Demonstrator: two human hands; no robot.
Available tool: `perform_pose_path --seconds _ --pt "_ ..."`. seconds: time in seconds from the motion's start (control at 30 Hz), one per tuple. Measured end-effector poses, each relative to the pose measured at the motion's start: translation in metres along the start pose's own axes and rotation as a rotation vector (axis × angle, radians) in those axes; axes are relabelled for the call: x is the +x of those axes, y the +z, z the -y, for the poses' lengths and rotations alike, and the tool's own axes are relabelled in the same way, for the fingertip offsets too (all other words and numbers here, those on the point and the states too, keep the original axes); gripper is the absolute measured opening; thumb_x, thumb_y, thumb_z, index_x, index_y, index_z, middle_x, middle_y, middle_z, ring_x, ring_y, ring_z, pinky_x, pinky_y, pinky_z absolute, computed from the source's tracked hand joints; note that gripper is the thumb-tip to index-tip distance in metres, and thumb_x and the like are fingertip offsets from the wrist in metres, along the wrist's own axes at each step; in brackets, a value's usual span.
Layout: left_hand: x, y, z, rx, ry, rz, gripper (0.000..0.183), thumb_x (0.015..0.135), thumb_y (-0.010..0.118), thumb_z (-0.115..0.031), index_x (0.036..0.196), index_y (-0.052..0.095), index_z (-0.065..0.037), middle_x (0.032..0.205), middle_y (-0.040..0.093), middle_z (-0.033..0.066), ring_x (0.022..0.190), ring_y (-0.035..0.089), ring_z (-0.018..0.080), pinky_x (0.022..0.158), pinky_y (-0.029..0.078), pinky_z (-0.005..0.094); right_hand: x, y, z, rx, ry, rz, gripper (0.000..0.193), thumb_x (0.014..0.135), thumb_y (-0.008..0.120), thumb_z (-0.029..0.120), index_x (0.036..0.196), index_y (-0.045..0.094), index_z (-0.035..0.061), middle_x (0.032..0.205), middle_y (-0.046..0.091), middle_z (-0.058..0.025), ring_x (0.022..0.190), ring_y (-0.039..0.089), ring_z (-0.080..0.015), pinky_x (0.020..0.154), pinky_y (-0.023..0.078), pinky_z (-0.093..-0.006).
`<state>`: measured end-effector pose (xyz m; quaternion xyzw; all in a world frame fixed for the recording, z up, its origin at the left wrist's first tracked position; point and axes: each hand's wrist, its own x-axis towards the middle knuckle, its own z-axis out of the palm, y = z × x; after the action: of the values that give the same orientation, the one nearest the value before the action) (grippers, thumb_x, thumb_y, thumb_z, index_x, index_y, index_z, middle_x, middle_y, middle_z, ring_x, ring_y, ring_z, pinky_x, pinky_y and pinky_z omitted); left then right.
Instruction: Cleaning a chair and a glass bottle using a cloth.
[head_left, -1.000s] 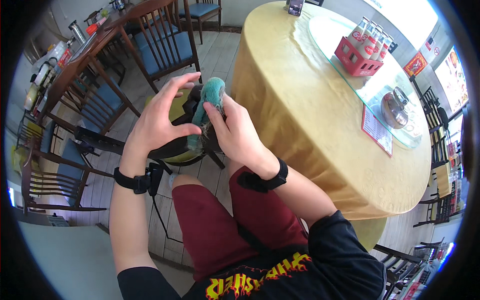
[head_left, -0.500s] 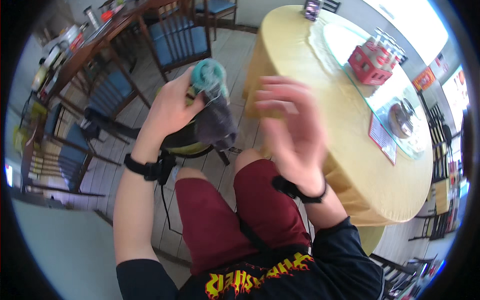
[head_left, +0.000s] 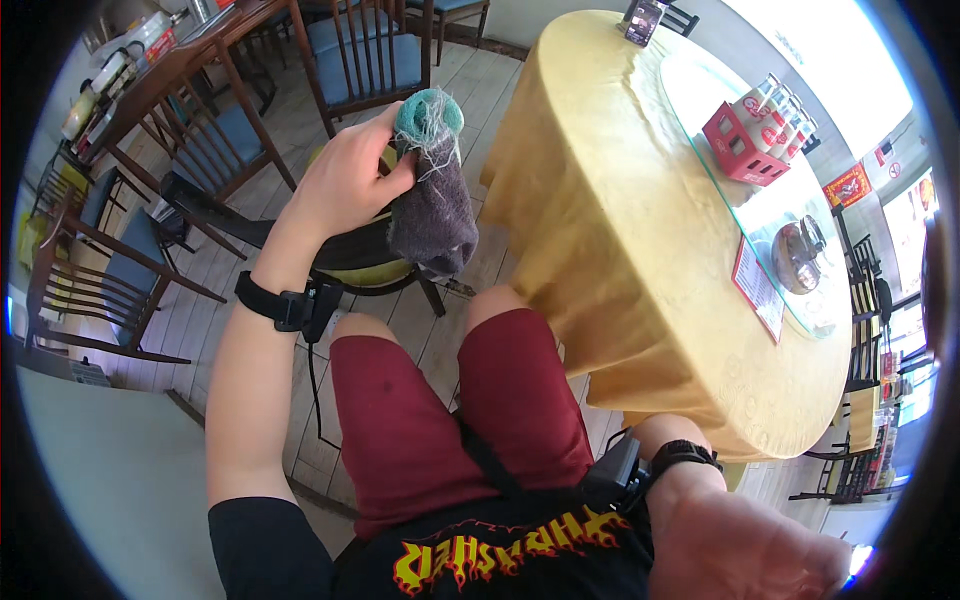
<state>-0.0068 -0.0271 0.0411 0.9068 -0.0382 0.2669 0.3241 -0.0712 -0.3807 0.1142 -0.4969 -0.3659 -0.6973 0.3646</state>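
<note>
My left hand (head_left: 350, 188) is closed round the upper end of a sock (head_left: 433, 222). The sock has a teal, tube-like top with loose pale threads, and its dark grey-purple body hangs below my thumb. Under that hand is a chair with a yellow-green seat (head_left: 365, 274), partly covered by my arm and the sock. Low on the right, beside my shirt, my right hand (head_left: 745, 545) reaches outward with nothing visible in it. Its fingers look stretched out, though their ends are somewhat blurred.
A round table with a gold cloth (head_left: 600, 200) stands on the right. On its glass turntable are a red crate of bottles (head_left: 745, 145) and a glass pot (head_left: 800, 255); a printed card (head_left: 758, 290) lies alongside. Wooden chairs (head_left: 370, 70) with blue seats stand at left.
My right hand has swung from beside the sock down to the lower right, near my body. My left hand still holds the sock, which has shifted slightly in view.
</note>
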Motion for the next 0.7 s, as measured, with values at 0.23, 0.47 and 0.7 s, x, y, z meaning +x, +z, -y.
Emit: perform_pose_path --seconds 0.23,0.47,0.7 --pt "0.001 0.002 -0.001 -0.009 0.059 -0.034 0.041 0.084 0.059 -0.015 0.124 0.053 -0.006 0.089 0.064 0.0189 0.075 0.059 0.0386 0.067 0.048 0.0403 0.000 0.016 0.002 0.522 0.066 -0.225 0.046 0.106 0.031 0.025 0.144 0.036 -0.0013 0.150 0.036 -0.0141 0.142 0.027 -0.0196 0.120 0.015 -0.0357" --pt "0.000 -0.001 -0.001 0.002 0.001 0.004 0.041 0.085 0.059 -0.014 0.124 0.053 -0.006 0.092 0.064 0.0189 0.073 0.059 0.0371 0.067 0.048 0.0394 0.003 0.014 0.003 0.238 0.109 -0.324 0.045 0.107 0.026 0.024 0.142 0.034 -0.0032 0.145 0.039 -0.0128 0.137 0.031 -0.0145 0.117 0.021 -0.0281" --pt "0.001 0.000 -0.001 -0.006 0.009 0.001 0.041 0.084 0.059 -0.015 0.123 0.053 -0.006 0.089 0.064 0.0183 0.072 0.060 0.0347 0.065 0.048 0.0390 0.003 0.011 0.006 -0.576 0.092 0.154 0.045 0.108 0.022 0.026 0.142 0.033 -0.0022 0.144 0.038 -0.0108 0.136 0.031 -0.0126 0.116 0.022 -0.0251"
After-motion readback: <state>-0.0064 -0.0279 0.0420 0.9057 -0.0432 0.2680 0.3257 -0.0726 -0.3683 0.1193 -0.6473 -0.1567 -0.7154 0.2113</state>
